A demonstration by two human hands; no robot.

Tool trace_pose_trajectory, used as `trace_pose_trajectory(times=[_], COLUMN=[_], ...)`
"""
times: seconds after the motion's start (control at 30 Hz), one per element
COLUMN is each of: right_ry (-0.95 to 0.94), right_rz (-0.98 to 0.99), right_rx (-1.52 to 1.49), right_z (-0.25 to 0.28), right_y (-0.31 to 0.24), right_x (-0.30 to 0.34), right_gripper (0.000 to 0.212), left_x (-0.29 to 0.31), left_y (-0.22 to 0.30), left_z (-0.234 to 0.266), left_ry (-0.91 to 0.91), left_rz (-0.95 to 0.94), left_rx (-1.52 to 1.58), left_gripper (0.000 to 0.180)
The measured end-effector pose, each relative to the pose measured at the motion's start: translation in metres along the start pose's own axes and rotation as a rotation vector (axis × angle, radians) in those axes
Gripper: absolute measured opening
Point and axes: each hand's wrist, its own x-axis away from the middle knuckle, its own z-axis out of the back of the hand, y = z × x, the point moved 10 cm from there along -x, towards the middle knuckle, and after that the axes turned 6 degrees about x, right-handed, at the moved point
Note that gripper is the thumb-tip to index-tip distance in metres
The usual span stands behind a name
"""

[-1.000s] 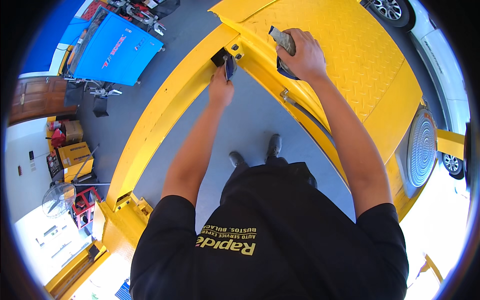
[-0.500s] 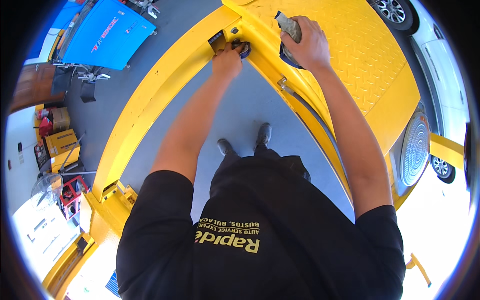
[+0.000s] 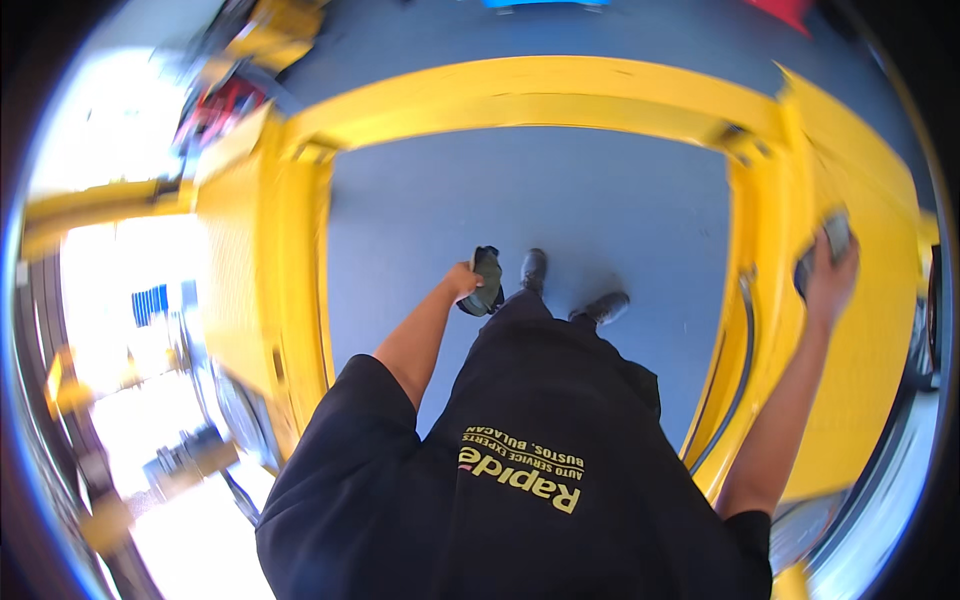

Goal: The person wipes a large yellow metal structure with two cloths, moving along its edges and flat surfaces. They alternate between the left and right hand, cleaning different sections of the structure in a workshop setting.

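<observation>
My left hand [image 3: 462,281] is closed on a dark, bunched cloth [image 3: 487,283], green-grey in the middle with black edges. It hangs in the air over the grey floor, left of my shoes, apart from the yellow metal. On the right, my right hand [image 3: 835,282] grips a grey rag [image 3: 837,232] with a dark part below it. That hand is over the yellow plate [image 3: 860,370] on the right; blur hides whether the rag touches it. A yellow crossbeam [image 3: 530,95] joins the right plate to the left one.
On the left rises another yellow plate [image 3: 230,270]. A black hose [image 3: 745,360] runs down the right side's inner edge. My shoes [image 3: 535,270] stand on the grey floor [image 3: 520,190] inside the yellow frame. Blue equipment [image 3: 545,3] shows at the far edge.
My view has turned left. My left hand has left the crossbeam's right corner and come back over the floor with its cloth. My right hand stays by the right plate, holding the rag.
</observation>
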Motion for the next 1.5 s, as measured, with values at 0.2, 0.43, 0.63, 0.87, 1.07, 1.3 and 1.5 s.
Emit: trace_pose_trajectory(times=[0.2,0.43,0.63,0.87,1.07,1.3,1.5], right_ry=[-0.084,-0.738,-1.697,-1.950,-1.244,-0.930,-0.992], right_rz=[-0.198,0.202,-0.497,-0.615,-0.342,-0.255,-0.152], right_rx=[-0.213,-0.545,-1.008,-1.305,-0.946,-0.904,-0.776], right_z=[-0.004,-0.166,-0.290,-0.405,-0.449,-0.444,-0.476], right_y=[-0.025,-0.312,-0.477,-0.631,-0.670,-0.680,-0.683], right_x=[-0.011,0.087,0.279,0.351,0.385,0.392,0.377], right_gripper=[0.065,0.071,0.052,0.069,0.062,0.059,0.047], left_x=[0.113,0.128,0.155,0.234,0.285,0.284,0.317], left_y=[-0.167,-0.138,-0.098,-0.194,-0.231,-0.179,-0.191], left_z=[0.039,0.006,0.096,0.073,0.009,0.003,-0.005], left_ry=[0.437,0.290,0.377,0.613,0.847,0.771,0.830], left_rz=[0.300,0.199,-0.023,0.115,0.294,0.513,0.482], left_rx=[0.918,1.699,1.424,1.714,1.894,1.807,1.746], left_gripper=[0.044,0.037,0.037,0.037,0.042,0.038,0.034])
